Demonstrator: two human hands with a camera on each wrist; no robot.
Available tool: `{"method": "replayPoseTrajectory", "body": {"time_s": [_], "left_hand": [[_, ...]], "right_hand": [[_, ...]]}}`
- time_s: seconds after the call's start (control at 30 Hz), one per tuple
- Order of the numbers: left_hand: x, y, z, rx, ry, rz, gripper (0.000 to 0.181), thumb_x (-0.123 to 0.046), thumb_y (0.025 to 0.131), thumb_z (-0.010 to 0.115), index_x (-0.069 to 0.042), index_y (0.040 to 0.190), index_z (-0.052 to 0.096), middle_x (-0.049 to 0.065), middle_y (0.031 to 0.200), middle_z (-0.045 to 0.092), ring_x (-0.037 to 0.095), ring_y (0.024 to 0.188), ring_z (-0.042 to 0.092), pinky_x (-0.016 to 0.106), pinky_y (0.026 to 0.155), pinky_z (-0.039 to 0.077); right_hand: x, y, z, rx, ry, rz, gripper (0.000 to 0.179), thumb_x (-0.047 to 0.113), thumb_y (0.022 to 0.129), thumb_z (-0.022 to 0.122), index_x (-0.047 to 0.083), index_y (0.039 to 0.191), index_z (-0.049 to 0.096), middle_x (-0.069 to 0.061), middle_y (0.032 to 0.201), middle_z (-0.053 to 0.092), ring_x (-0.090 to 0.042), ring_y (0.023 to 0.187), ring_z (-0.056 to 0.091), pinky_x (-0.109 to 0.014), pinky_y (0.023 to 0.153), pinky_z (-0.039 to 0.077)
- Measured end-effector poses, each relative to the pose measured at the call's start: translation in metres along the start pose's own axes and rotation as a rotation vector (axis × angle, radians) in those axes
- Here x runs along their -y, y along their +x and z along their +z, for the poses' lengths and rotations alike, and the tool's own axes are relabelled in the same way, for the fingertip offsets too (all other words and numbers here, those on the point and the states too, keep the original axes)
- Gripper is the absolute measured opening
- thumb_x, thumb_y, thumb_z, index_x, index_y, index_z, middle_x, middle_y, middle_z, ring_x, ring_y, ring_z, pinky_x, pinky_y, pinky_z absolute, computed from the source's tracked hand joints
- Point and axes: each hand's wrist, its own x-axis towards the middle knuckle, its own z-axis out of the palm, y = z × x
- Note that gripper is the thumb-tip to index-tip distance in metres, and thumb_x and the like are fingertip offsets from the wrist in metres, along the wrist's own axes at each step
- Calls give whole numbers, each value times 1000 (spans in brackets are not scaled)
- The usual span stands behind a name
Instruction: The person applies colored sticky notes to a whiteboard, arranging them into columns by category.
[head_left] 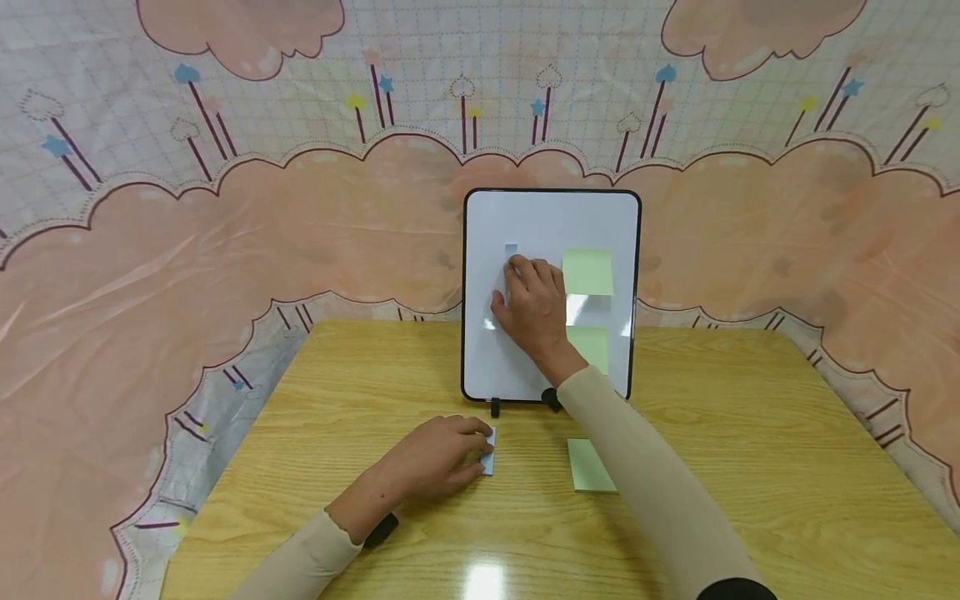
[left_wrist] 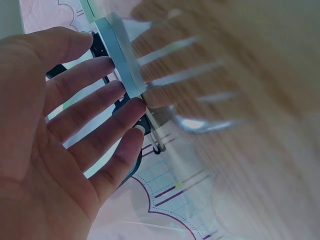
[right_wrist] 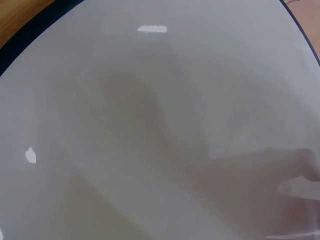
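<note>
On the table, my left hand (head_left: 442, 458) rests its fingertips along the edge of a light blue sticky-note pad (head_left: 489, 454). In the left wrist view, the relaxed fingers lie against the side of this blue pad (left_wrist: 121, 57), the thumb near one end. My right hand (head_left: 534, 304) is up at the whiteboard (head_left: 551, 218). Its fingertips touch a narrow light blue note (head_left: 511, 249) on the board, the thumb set apart lower down. The lower part of that note is hidden by the fingers. The right wrist view shows mostly glossy whiteboard (right_wrist: 150, 110) with a blurred hand reflection.
Two pale green notes, an upper one (head_left: 587, 272) and a lower one (head_left: 592, 346), are on the board's right half. A green note pad (head_left: 589, 467) lies on the wooden table (head_left: 750, 433), partly behind my right sleeve (head_left: 652, 475). Black feet (head_left: 495, 407) support the board.
</note>
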Motion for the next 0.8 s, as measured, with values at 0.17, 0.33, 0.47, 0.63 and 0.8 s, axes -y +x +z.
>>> {"method": "replayPoseTrajectory", "body": {"time_s": [0.17,0.33,0.47,0.63,0.8], "left_hand": [[0,0,-2,-10,0,9,25,-30,104,68,-17,124,78,-1,136,68,19,124,66,42,104,54],[0,1,-3,-12,6,9,26,-31,105,67,-18,125,78,-1,135,69,18,123,66,42,102,55],[0,2,-4,-33,3,12,26,-31,105,67,-19,127,76,-2,133,69,18,121,67,41,102,55],[0,3,-7,-72,23,12,26,-31,105,67,-20,127,76,-3,130,70,17,119,67,41,100,55],[1,4,-9,-90,31,12,26,-30,104,69,-18,127,76,-2,129,70,17,118,67,42,99,56]], "right_hand": [[0,-1,-1,21,-9,-15,43,25,95,73,-4,127,73,-13,132,66,-32,115,59,-46,98,46],[0,-3,-3,49,-5,-21,44,21,95,70,-4,130,71,-13,135,65,-33,117,58,-45,99,46],[-2,-6,-4,56,7,-27,43,19,95,70,-4,131,72,-14,136,65,-33,118,58,-46,99,46],[-3,-8,-4,50,2,-41,42,18,94,68,-3,131,72,-13,137,65,-34,118,58,-46,99,45],[-4,-10,-5,55,7,-46,42,17,94,67,-3,131,72,-13,138,65,-34,118,58,-47,98,46]]}}
